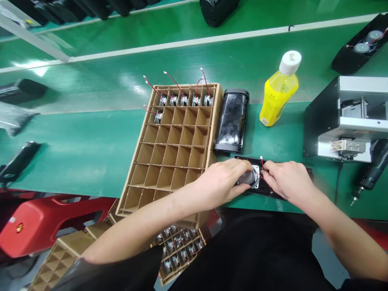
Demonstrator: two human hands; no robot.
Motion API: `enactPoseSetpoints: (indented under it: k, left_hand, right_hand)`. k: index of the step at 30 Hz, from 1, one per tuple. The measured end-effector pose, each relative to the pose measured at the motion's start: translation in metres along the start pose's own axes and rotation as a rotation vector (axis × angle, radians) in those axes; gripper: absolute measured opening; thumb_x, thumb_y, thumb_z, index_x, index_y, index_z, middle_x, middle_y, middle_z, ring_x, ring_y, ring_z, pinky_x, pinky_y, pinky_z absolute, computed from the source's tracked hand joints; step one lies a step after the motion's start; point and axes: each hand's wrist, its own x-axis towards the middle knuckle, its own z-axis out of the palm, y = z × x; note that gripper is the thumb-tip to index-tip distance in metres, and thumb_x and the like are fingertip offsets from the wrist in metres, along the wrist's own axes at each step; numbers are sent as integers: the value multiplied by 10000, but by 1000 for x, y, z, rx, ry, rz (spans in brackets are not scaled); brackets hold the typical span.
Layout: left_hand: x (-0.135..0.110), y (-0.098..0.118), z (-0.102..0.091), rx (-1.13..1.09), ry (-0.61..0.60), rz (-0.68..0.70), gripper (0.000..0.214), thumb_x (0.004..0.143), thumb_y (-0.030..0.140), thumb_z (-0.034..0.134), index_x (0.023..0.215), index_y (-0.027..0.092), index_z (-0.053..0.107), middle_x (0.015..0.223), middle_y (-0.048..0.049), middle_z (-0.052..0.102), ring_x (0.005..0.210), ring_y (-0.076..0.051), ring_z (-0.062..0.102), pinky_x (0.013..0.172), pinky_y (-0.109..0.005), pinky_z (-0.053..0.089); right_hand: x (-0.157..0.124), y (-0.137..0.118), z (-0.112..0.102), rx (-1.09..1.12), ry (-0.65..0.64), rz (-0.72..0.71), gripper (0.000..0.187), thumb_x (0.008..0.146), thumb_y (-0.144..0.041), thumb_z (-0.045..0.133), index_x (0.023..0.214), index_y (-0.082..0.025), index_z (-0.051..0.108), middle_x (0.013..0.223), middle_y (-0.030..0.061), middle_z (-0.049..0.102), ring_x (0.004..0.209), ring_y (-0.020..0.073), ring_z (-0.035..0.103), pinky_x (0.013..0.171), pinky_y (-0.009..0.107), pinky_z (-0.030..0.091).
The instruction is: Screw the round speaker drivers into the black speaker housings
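My left hand (228,178) is closed around a round speaker driver (247,178) with a square metal frame, at the left part of a flat black panel (260,190). Beside it, my right hand (283,178) pinches the thin red wire (262,165), whose white connector sticks up past the fingertips. Part of the panel is hidden under both hands. To the left stands a cardboard divider box (172,151) with several speaker drivers in its far compartments, their wires sticking up. A black speaker housing (232,119) with a mesh front lies against the box's right side.
A yellow bottle (279,91) with a white cap stands behind my right hand. Farther right are a metal-fronted machine (342,119) and a black power screwdriver (371,169). Another box of drivers (178,250) sits below the bench edge, near a red stool (54,220).
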Motion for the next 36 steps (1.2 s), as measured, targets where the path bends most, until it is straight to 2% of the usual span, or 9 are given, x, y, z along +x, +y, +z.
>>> enactPoseSetpoints:
  k: [3,5,7,10,13,16,20,26,36]
  left_hand:
    - [6,-1,4,15,-22,23,287,998,241,697,1240,180,554,1254,-109,723,1137,-251,730,975,-391,605]
    - [10,-2,7,49,-18,54,274,1004,261,695,1223,172,556,1244,-114,726,1127,-256,729,956,-393,613]
    - [13,-2,10,91,-6,102,283,1002,281,705,1208,157,556,1229,-120,729,1132,-265,724,947,-392,619]
    - [17,-1,14,159,-5,175,270,1003,291,708,1173,141,560,1216,-132,732,1141,-271,716,939,-382,627]
    - [19,2,18,229,-44,225,208,1017,276,682,1114,124,579,1199,-144,732,1099,-265,718,904,-367,639]
    - [22,3,24,330,-55,258,128,1059,238,588,1067,112,608,1195,-152,736,1031,-258,724,850,-370,650]
    - [24,-4,31,414,-3,288,219,1107,219,452,1083,106,639,1217,-148,744,1004,-234,726,831,-354,657]
    - [23,-14,28,359,1,361,256,1117,249,465,1134,89,664,1272,-154,743,1082,-232,733,917,-358,660]
    - [27,-14,22,379,-15,416,315,1123,213,416,1151,76,699,1256,-154,758,1097,-241,741,937,-365,664]
  right_hand:
    - [-14,6,-7,87,154,-40,286,1062,-357,551,964,-110,656,708,-9,590,551,47,485,541,154,359]
    - [-24,9,-11,155,271,-66,244,1050,-323,559,919,-146,666,727,-25,632,547,49,528,504,187,309]
    - [-32,11,-13,218,361,-97,236,1044,-309,581,891,-151,666,782,-25,659,618,36,588,540,188,371]
    - [-39,12,-11,275,455,-155,144,1017,-234,627,919,-143,679,898,-1,685,785,44,644,713,181,486]
    - [-42,12,-5,304,539,-217,16,952,-125,679,946,-136,668,944,16,690,876,89,642,833,236,516]
    - [-42,12,0,349,608,-239,96,909,-53,687,944,-127,637,917,21,676,865,106,611,822,267,517]
    - [-40,11,0,395,633,-224,135,891,-7,681,950,-115,626,929,32,658,875,97,595,792,256,519]
    - [-37,12,0,420,631,-212,122,898,-10,677,938,-111,621,921,34,653,872,88,596,783,253,525]
    - [-38,12,-2,433,619,-198,144,894,-3,671,944,-118,600,911,35,659,854,100,606,767,260,525]
